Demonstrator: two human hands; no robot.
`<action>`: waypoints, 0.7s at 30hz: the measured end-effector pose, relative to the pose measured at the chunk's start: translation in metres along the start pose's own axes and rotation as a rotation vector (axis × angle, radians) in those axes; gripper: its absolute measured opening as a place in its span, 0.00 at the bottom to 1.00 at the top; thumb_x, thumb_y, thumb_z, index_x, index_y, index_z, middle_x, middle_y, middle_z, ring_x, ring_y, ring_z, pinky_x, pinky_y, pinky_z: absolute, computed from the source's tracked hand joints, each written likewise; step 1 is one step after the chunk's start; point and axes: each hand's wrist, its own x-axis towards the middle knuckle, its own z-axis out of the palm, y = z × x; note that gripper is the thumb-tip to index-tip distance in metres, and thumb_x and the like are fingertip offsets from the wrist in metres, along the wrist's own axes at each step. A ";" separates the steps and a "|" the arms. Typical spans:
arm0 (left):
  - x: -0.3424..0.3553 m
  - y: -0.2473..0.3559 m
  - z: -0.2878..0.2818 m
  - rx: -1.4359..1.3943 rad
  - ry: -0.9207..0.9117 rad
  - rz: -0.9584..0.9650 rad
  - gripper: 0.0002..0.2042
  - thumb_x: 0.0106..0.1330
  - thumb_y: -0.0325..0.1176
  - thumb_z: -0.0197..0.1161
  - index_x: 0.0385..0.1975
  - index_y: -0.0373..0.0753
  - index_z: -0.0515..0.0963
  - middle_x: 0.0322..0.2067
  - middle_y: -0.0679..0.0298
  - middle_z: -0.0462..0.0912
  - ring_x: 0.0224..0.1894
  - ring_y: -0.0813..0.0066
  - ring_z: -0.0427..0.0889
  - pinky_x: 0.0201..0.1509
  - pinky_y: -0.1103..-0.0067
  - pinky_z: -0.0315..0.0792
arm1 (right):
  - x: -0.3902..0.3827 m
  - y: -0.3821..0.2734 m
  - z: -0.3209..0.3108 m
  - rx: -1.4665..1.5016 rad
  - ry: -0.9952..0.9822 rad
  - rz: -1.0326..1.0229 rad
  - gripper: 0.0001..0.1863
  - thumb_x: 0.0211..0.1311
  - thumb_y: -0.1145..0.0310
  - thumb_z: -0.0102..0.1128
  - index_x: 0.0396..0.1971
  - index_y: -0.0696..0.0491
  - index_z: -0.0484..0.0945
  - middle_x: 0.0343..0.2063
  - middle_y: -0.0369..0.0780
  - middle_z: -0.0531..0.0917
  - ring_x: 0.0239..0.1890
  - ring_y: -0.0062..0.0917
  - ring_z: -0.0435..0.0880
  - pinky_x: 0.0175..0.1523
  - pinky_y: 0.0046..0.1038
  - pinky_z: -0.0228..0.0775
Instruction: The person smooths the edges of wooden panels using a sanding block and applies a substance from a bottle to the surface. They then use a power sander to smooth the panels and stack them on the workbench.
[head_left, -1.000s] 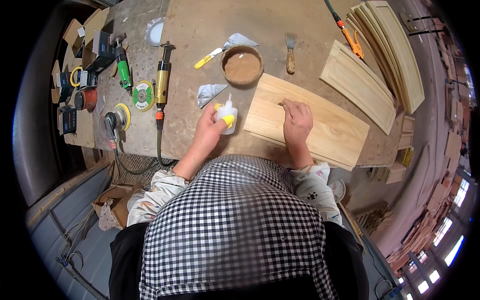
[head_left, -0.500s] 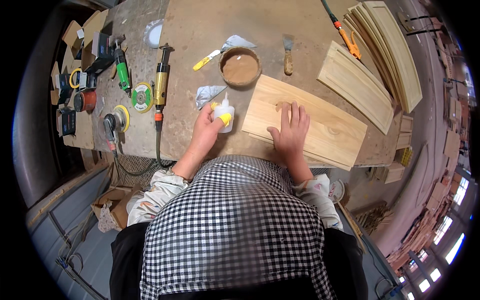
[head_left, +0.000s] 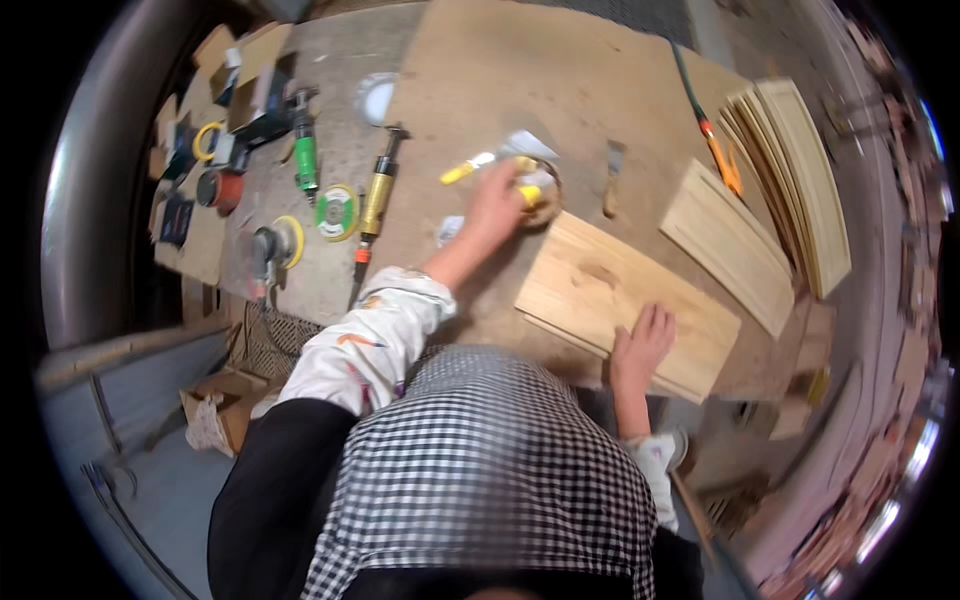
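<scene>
My left hand (head_left: 495, 207) reaches forward over the workbench with its fingers wrapped around a small whitish squeeze bottle (head_left: 541, 181). The bottle is over or just beside a round brown bowl (head_left: 546, 212); hand and bottle hide much of the bowl, and the blur leaves contact unclear. My right hand (head_left: 645, 345) rests with outstretched fingers near the right end of a pale wooden panel (head_left: 640, 283). A brown smear of filler (head_left: 598, 272) shows on the panel's face. Beneath its near edge, a second board (head_left: 563, 335) peeks out.
A scraper (head_left: 612, 180) lies beyond the panel. More panels (head_left: 727, 245) and an orange air gun (head_left: 722, 160) are at the right. To the left lie a gold air tool (head_left: 377, 195), a green grinder (head_left: 304, 150), a sander (head_left: 275, 245) and boxes (head_left: 262, 100).
My left hand has carried the bottle forward to the bowl. My right hand has slid from the brown smear toward the panel's right end. The whole view has shifted.
</scene>
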 end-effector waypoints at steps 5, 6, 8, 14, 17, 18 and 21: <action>-0.026 0.007 -0.016 0.527 0.108 0.274 0.10 0.53 0.26 0.59 0.37 0.37 0.75 0.35 0.51 0.76 0.40 0.48 0.79 0.45 0.57 0.72 | -0.017 0.010 -0.016 0.074 0.190 -0.069 0.13 0.57 0.74 0.62 0.44 0.56 0.83 0.51 0.44 0.79 0.62 0.49 0.67 0.65 0.46 0.60; -0.038 -0.003 -0.013 0.498 0.011 0.223 0.09 0.54 0.26 0.59 0.36 0.38 0.75 0.36 0.53 0.77 0.39 0.48 0.80 0.42 0.58 0.73 | -0.020 0.013 -0.017 0.106 0.179 -0.044 0.11 0.56 0.75 0.61 0.41 0.56 0.84 0.49 0.43 0.79 0.61 0.47 0.68 0.65 0.45 0.60; -0.047 -0.006 -0.009 0.478 -0.152 0.207 0.08 0.54 0.26 0.59 0.34 0.38 0.76 0.36 0.55 0.78 0.35 0.49 0.81 0.37 0.60 0.74 | -0.019 0.014 -0.020 0.138 0.176 -0.008 0.08 0.55 0.76 0.61 0.36 0.56 0.84 0.46 0.42 0.80 0.59 0.44 0.70 0.63 0.44 0.61; -0.033 -0.021 -0.024 0.431 -0.038 0.355 0.05 0.55 0.26 0.60 0.32 0.40 0.78 0.31 0.60 0.80 0.34 0.54 0.81 0.37 0.63 0.74 | 0.027 -0.013 -0.040 0.383 0.175 0.196 0.04 0.55 0.74 0.61 0.24 0.57 0.76 0.36 0.42 0.79 0.45 0.34 0.74 0.54 0.37 0.65; -0.040 -0.011 -0.069 0.456 0.088 0.406 0.05 0.56 0.26 0.59 0.32 0.42 0.79 0.31 0.62 0.80 0.37 0.61 0.80 0.45 0.67 0.72 | 0.043 -0.035 -0.034 0.746 0.214 0.376 0.04 0.55 0.74 0.60 0.25 0.58 0.76 0.34 0.41 0.78 0.42 0.33 0.74 0.50 0.35 0.66; -0.042 -0.008 -0.093 0.470 0.137 0.443 0.05 0.57 0.26 0.59 0.32 0.43 0.79 0.31 0.62 0.80 0.37 0.61 0.80 0.46 0.68 0.71 | 0.045 -0.044 -0.034 0.786 0.228 0.398 0.04 0.56 0.74 0.59 0.25 0.58 0.75 0.33 0.41 0.79 0.40 0.33 0.75 0.48 0.35 0.67; -0.049 0.000 -0.182 0.625 0.231 0.460 0.06 0.57 0.27 0.59 0.34 0.43 0.79 0.32 0.63 0.81 0.39 0.62 0.80 0.48 0.68 0.71 | 0.049 -0.052 -0.029 0.819 0.186 0.385 0.04 0.56 0.74 0.59 0.25 0.58 0.75 0.29 0.42 0.78 0.36 0.34 0.76 0.44 0.35 0.68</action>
